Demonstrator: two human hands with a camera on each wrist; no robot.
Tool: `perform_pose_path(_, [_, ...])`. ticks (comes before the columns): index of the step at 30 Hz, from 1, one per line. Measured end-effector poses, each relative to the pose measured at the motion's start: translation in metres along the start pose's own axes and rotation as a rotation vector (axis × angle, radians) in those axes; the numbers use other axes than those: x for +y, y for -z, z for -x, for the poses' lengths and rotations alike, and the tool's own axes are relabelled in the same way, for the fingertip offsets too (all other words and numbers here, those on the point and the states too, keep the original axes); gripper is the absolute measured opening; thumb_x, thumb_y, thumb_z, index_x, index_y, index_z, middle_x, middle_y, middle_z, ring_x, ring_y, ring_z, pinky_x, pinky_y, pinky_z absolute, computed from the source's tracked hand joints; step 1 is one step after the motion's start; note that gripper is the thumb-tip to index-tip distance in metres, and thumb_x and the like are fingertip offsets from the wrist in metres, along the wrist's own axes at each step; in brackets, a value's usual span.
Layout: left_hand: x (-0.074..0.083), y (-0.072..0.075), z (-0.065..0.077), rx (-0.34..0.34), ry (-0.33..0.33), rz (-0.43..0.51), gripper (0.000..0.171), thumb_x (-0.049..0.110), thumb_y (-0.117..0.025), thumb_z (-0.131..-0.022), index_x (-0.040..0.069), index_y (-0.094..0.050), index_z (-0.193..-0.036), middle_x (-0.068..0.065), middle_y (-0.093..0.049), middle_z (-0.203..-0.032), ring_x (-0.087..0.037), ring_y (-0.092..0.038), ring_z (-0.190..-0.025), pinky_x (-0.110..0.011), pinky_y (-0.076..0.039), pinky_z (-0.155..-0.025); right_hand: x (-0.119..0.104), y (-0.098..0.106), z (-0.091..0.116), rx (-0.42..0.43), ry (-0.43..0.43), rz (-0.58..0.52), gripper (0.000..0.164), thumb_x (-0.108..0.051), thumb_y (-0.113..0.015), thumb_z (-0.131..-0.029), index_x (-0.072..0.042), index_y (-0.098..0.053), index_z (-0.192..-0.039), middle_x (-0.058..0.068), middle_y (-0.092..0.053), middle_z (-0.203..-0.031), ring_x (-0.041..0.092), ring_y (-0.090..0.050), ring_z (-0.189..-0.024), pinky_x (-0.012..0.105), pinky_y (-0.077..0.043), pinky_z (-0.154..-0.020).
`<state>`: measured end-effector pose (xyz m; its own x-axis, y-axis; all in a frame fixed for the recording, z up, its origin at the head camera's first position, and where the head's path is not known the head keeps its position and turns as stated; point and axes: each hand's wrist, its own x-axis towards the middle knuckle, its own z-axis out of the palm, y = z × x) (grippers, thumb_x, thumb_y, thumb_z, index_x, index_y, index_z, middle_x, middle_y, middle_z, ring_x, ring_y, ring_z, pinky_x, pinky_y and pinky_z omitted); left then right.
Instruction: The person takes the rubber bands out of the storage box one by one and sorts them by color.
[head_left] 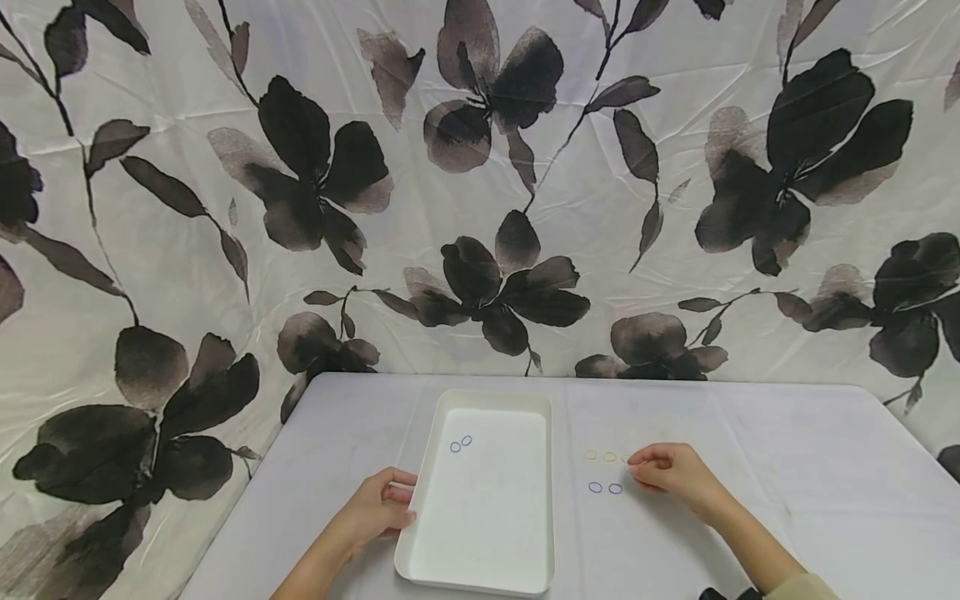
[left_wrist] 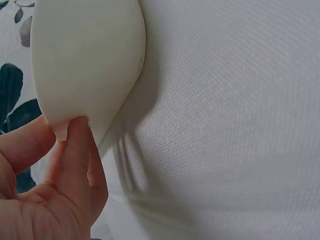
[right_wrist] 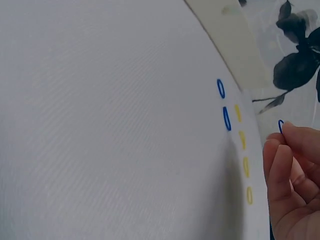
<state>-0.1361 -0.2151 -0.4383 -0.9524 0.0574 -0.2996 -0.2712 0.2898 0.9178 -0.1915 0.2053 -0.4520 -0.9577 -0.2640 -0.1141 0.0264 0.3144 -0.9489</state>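
Observation:
My left hand (head_left: 372,506) grips the left rim of a white rectangular tray (head_left: 480,521); in the left wrist view, its thumb and fingers (left_wrist: 76,145) pinch the edge. Two small blue rubber bands (head_left: 455,447) lie near the tray's far left corner. To the right of the tray, my right hand (head_left: 678,479) is over the table. Thumb and fingertip pinch another thin blue rubber band (right_wrist: 280,125), seen in the right wrist view. Below that hand are a row of several yellow rubber bands (right_wrist: 245,167) and two blue ones (right_wrist: 227,119).
A white cloth covers the table (head_left: 840,492). Behind it hangs a pale curtain (head_left: 645,250) with dark flowers. A black object (head_left: 738,594) shows at the bottom edge, near the right sleeve (head_left: 802,586).

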Motion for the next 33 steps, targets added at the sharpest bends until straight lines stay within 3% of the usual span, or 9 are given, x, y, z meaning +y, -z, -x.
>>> perform_pose_path(6, [0.001,0.001,-0.002,-0.001,-0.003,-0.001,0.051,-0.014,-0.064,-0.073,-0.009,-0.045,-0.120,-0.017,-0.057,-0.097,-0.023,-0.063,-0.077,-0.038,-0.056,-0.066,0.009,0.006,0.000,-0.053,-0.010,-0.007,0.025,-0.002,-0.061,-0.084,0.018,-0.059,-0.100,0.013,-0.068,-0.084,0.011,-0.061,-0.070,0.025,-0.054,-0.064])
perform_pose_path(14, [0.002,-0.001,-0.002,0.036,0.021,-0.032,0.050,-0.012,-0.067,-0.073,-0.007,-0.048,-0.119,-0.015,-0.057,-0.096,-0.022,-0.061,-0.076,-0.036,-0.055,-0.065,0.017,0.009,-0.003,-0.057,-0.076,0.031,0.022,-0.007,-0.066,-0.084,0.010,-0.063,-0.096,0.005,-0.065,-0.074,0.012,-0.059,-0.065,0.023,-0.052,-0.059])
perform_pose_path(33, [0.000,-0.001,-0.001,0.015,0.001,-0.019,0.049,-0.013,-0.066,-0.072,-0.008,-0.048,-0.118,-0.015,-0.057,-0.095,-0.021,-0.062,-0.076,-0.037,-0.055,-0.065,0.012,0.005,-0.006,-0.126,-0.086,0.147,0.015,-0.007,-0.069,-0.081,0.005,-0.068,-0.090,0.001,-0.060,-0.066,0.011,-0.053,-0.056,0.023,-0.046,-0.050])
